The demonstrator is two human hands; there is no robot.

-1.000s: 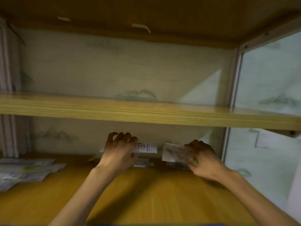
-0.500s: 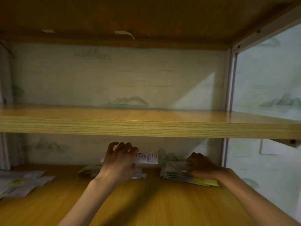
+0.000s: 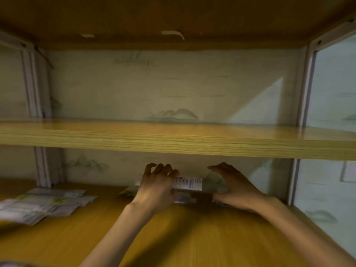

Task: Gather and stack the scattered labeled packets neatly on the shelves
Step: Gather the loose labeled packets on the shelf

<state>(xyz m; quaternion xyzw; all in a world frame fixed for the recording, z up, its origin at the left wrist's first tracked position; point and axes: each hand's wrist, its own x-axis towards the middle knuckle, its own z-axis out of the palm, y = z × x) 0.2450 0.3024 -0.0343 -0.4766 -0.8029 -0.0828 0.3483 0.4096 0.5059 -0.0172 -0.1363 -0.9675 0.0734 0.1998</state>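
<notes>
Head view, single camera. Item: small stack of white rectangular labelled packets, top one bearing blue and red print, lying at the far centre of the lower orange-brown wooden shelf board, close to the pale back wall printed with faint green hills; placed there, by judgement, as the gathering point for a tidy pile. Left hand: set over the left end of the stack, fingers curled at the far edge, apparently clasping the packets to steady them; the contact underneath was hidden. Right hand: at the right end of the stack, fingers extended and spread, released, grasping nothing visible, its heel near the shelf, likely squaring the pile from that side. Second lot: loose, overlapping white-and-green flat packets at the near left of the same shelf, well apart from the stack, not yet gathered. Upper light-wood shelf board: no packets seen on it.
</notes>
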